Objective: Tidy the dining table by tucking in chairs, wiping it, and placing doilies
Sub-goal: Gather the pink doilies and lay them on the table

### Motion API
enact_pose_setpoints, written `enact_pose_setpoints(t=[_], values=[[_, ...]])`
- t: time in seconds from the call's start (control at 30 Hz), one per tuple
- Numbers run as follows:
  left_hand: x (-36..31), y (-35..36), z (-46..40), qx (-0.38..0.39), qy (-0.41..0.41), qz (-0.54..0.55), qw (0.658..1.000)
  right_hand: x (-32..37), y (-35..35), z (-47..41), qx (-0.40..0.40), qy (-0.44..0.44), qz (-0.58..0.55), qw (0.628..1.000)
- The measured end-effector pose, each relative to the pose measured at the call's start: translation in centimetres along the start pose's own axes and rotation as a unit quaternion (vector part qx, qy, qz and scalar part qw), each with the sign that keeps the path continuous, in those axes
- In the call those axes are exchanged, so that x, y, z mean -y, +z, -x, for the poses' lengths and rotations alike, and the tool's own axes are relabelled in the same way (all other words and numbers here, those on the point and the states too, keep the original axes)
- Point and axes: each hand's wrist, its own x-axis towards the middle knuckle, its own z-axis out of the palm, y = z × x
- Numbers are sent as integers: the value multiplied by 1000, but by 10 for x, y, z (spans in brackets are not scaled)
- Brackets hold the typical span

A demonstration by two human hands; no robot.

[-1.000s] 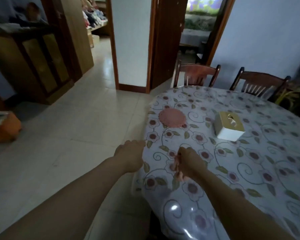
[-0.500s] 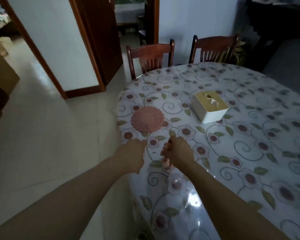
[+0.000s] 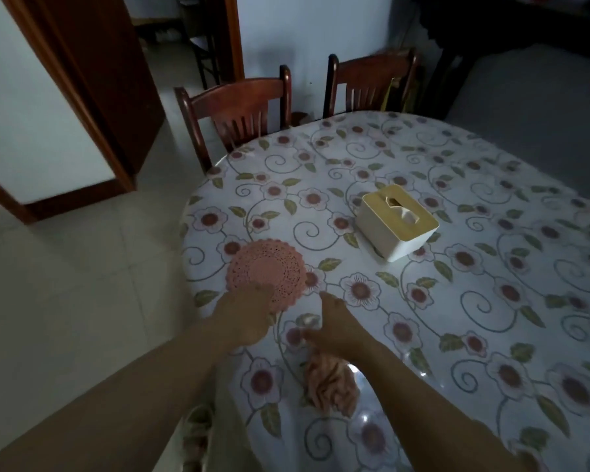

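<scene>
Left hand [image 3: 249,315] now at one doily [image 3: 266,271]

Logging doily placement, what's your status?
Left hand on near edge of pink doily. Right hand holds bunched pink cloth. Tissue box sits clear.

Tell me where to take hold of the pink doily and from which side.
Pinch the pink doily at its near scalloped rim, coming from the table's near edge where the left hand already overlaps it. It lies flat on the tablecloth, so only the thin rim gives a grip; lift an edge with fingertips, then peel it up.
</scene>
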Motion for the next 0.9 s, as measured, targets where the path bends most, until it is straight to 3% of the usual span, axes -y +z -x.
enact_pose_setpoints(t=[0.27,0.4,0.57,0.73,0.9], values=[[70,-25,-114,50,53,-41,996,50,34,-94,-77,142,-51,986],[94,-30,-161,24,60,-62,996,62,48,-122,-116,260,-98,954],[106,-24,-192,39,37,-33,998,64,48,-147,-173,393,-177,886],[111,-15,-199,30,38,-74,996,55,47,-155,-171,415,-273,851],[111,-15,-201,23,24,-74,997,58,54,-159,-150,390,-225,880]])
